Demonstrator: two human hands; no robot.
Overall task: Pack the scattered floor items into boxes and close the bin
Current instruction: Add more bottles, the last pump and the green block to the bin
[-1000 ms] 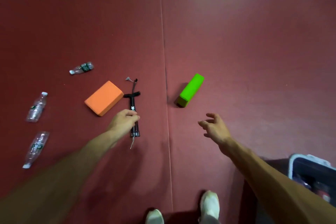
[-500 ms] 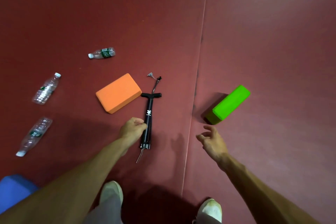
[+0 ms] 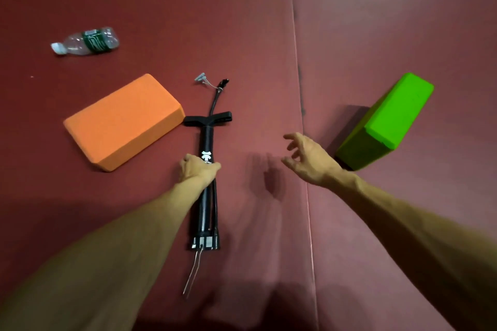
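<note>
A black hand pump point(image 3: 206, 140) lies lengthwise on the red floor mat, its T-handle at the far end and a thin wire foot at the near end. My left hand point(image 3: 197, 168) grips its barrel around the middle. My right hand point(image 3: 309, 160) hovers open over the mat, fingers spread, between the pump and a green foam block point(image 3: 387, 118). An orange foam block point(image 3: 123, 121) lies just left of the pump's handle. A clear plastic bottle point(image 3: 86, 41) with a green label lies on its side at the far left.
A seam point(image 3: 301, 115) between two mats runs from the far edge toward me, right of the pump. No box or bin is in view.
The view has closed in on the pump, so the other bottles, my shoes and the bin have left the frame. My left hand has closed around the pump's barrel. My right hand stays open.
</note>
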